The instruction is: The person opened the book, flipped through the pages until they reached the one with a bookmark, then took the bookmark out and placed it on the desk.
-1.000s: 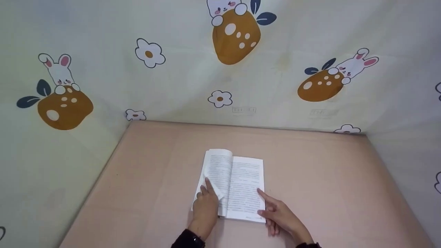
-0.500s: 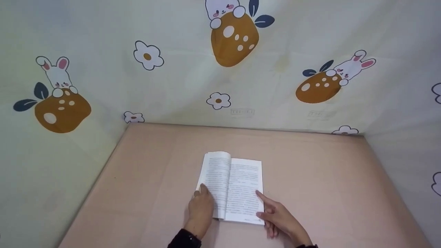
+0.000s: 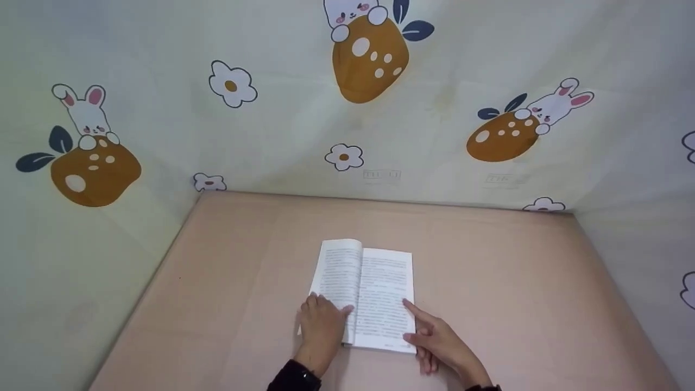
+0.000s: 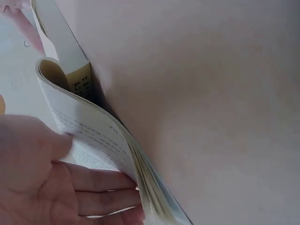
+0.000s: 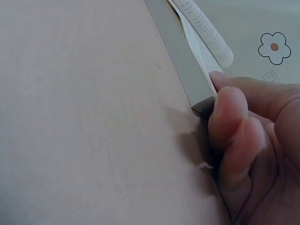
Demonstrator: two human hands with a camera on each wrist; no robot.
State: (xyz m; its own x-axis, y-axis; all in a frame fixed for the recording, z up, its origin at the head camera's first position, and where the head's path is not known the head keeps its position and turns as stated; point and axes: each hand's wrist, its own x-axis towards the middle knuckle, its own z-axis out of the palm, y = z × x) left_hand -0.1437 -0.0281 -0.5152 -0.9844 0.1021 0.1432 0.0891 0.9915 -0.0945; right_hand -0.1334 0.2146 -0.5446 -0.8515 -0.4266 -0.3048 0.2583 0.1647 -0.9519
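Note:
An open book [image 3: 385,293] with printed pages lies on the table, its left stack of pages bulging up beside the spine. My left hand [image 3: 321,328] rests on the lower left page in the head view, thumb toward the spine. In the left wrist view, its fingers [image 4: 105,183] stretch fairly straight to the outer page edges. My right hand [image 3: 442,339] holds the book's lower right edge, with index finger and thumb on the page. Its other fingers [image 5: 234,126] curl beside the book's corner in the right wrist view; what lies under them is hidden.
The book lies toward the near side of a pinkish-beige table [image 3: 505,260]. Pale fabric walls [image 3: 282,136] printed with rabbits, fruit and flowers enclose its back and sides. Dark cuffs [image 3: 294,376] surround the wrists.
My left hand lifted a curled page corner, slid off toward the left edge as the page lay flat, then settled on the left page with its thumb spread. My right hand stays in place.

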